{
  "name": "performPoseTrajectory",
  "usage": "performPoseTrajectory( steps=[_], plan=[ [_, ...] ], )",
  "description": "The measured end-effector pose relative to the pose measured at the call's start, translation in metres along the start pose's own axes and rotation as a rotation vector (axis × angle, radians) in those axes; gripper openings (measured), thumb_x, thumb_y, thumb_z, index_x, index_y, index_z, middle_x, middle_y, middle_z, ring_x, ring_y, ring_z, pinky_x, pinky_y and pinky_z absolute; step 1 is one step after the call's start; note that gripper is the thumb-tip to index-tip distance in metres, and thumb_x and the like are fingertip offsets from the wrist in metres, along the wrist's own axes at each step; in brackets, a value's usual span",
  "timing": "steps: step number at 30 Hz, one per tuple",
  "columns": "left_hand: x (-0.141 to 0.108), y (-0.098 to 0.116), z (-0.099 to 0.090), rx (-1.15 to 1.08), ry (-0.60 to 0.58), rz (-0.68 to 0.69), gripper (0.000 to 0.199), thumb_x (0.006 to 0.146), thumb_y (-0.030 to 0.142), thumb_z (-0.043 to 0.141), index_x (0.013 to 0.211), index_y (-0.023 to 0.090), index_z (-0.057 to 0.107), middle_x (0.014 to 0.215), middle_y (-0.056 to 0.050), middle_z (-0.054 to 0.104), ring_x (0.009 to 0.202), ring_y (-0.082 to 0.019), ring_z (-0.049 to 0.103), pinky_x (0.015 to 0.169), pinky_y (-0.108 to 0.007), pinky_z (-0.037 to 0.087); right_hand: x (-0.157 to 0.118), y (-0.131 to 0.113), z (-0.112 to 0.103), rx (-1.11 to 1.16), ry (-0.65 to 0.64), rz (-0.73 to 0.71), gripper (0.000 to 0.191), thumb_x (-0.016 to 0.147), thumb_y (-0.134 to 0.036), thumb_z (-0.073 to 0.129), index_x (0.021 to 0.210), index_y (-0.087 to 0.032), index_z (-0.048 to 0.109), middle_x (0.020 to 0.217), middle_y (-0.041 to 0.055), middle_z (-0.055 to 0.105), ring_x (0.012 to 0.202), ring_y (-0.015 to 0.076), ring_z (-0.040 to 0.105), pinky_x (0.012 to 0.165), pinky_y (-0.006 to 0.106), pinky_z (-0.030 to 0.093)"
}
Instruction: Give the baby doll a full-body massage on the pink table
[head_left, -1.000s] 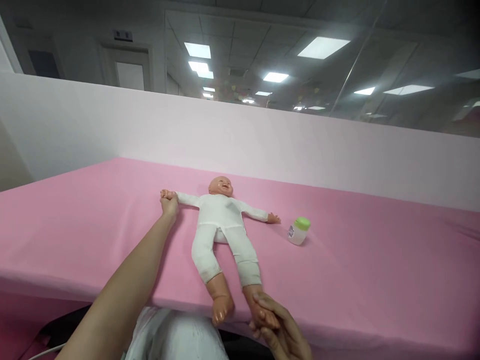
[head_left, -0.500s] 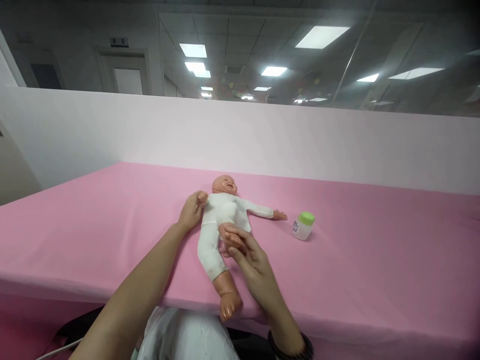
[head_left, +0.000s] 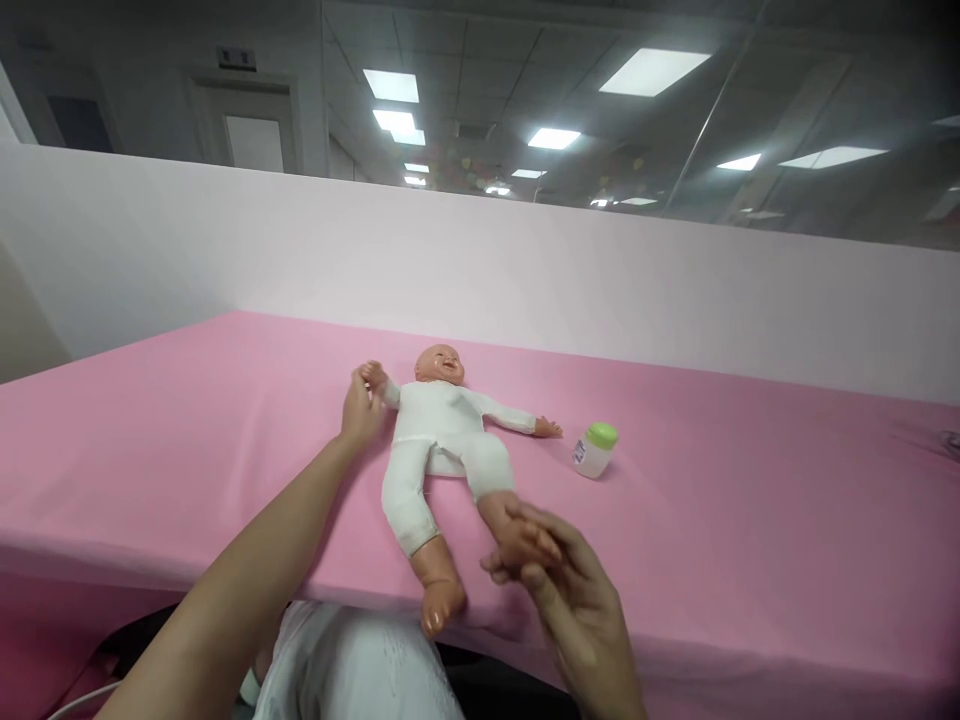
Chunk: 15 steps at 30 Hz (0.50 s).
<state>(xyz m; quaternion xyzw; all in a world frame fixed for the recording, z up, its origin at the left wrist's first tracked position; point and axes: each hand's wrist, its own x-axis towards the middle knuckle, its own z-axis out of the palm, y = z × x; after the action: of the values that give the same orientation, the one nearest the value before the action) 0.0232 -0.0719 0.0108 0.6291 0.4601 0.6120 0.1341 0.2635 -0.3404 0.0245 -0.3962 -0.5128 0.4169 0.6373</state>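
Observation:
A baby doll (head_left: 439,415) with a white cloth body lies on its back on the pink-covered table (head_left: 712,520), head away from me. My left hand (head_left: 362,405) is closed on the doll's hand at the left, with that arm held out to the side. Its other arm stretches right across the cloth. My right hand (head_left: 577,590) grips the doll's foot on the right, fingers around it, and that leg is extended toward me. The other leg lies bent, its foot near the table's front edge.
Just beyond the doll's outstretched hand stands a small clear bottle with a green cap (head_left: 596,450). A low white wall (head_left: 525,270) runs behind the table, with glass above it. My lap, in light trousers (head_left: 360,665), is below the front edge.
My right hand has drawn the doll's foot down and to the right, straightening the leg from over the belly. My left hand has moved the doll's arm outward to the left.

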Motion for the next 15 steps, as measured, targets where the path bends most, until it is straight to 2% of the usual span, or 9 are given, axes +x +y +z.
performPoseTrajectory(
  steps=[2,3,4,6,9,12,15],
  plan=[
    [-0.007,0.014,0.004,0.047,-0.253,0.255,0.026,0.092,0.022,0.051,0.118,0.02,0.056,0.119,-0.011,0.064,0.111,-0.023,0.06,0.101,-0.041,0.048,0.034,-0.006,0.021,0.005,-0.09,-0.055,0.033,0.091,-0.038,0.067,0.124,-0.03,0.064,0.135,0.0095,0.06,0.09,0.0208,0.072,0.085,0.038,0.061],
    [-0.01,0.02,0.005,0.068,-0.357,0.341,0.026,0.091,0.021,0.053,0.117,0.021,0.059,0.119,-0.01,0.065,0.113,-0.024,0.059,0.104,-0.043,0.045,0.049,-0.006,0.032,0.014,-0.146,-0.048,0.032,0.092,-0.037,0.066,0.123,-0.03,0.064,0.134,0.0084,0.061,0.09,0.0202,0.072,0.085,0.038,0.061],
    [-0.012,0.024,0.006,0.083,-0.428,0.394,0.027,0.089,0.02,0.055,0.116,0.022,0.061,0.12,-0.009,0.066,0.116,-0.025,0.058,0.106,-0.044,0.043,0.062,-0.005,0.044,0.028,-0.22,-0.027,0.031,0.091,-0.036,0.067,0.121,-0.029,0.064,0.133,0.0075,0.061,0.096,0.021,0.071,0.088,0.037,0.061],
    [-0.015,0.028,0.007,0.085,-0.458,0.415,0.028,0.088,0.018,0.058,0.115,0.024,0.063,0.121,-0.008,0.066,0.118,-0.026,0.057,0.107,-0.044,0.042,0.075,0.001,0.061,0.064,-0.291,-0.016,0.03,0.089,-0.034,0.07,0.118,-0.028,0.065,0.132,0.006,0.062,0.113,0.0227,0.066,0.098,0.037,0.056],
    [-0.013,0.022,0.007,0.059,-0.328,0.307,0.025,0.09,0.018,0.054,0.113,0.024,0.06,0.116,-0.009,0.067,0.11,-0.024,0.06,0.101,-0.042,0.047,0.06,0.004,0.06,0.054,-0.233,-0.039,0.032,0.091,-0.036,0.066,0.122,-0.03,0.064,0.137,0.0057,0.059,0.125,0.0235,0.059,0.104,0.038,0.052],
    [-0.002,0.002,0.005,0.035,-0.062,0.077,0.024,0.093,0.023,0.048,0.117,0.02,0.049,0.113,-0.012,0.063,0.1,-0.022,0.062,0.091,-0.041,0.052,0.019,0.004,0.028,-0.02,-0.122,-0.027,0.035,0.092,-0.039,0.065,0.126,-0.031,0.063,0.138,0.008,0.058,0.11,0.0235,0.067,0.095,0.037,0.058],
    [0.016,-0.023,-0.003,0.021,0.169,-0.172,0.021,0.093,0.027,0.046,0.112,0.019,0.046,0.097,-0.009,0.06,0.087,-0.02,0.062,0.078,-0.036,0.054,-0.02,0.011,-0.011,-0.01,-0.075,0.101,0.035,0.088,-0.042,0.07,0.122,-0.031,0.065,0.132,0.01,0.062,0.093,0.0224,0.071,0.082,0.035,0.061]
  ],
)
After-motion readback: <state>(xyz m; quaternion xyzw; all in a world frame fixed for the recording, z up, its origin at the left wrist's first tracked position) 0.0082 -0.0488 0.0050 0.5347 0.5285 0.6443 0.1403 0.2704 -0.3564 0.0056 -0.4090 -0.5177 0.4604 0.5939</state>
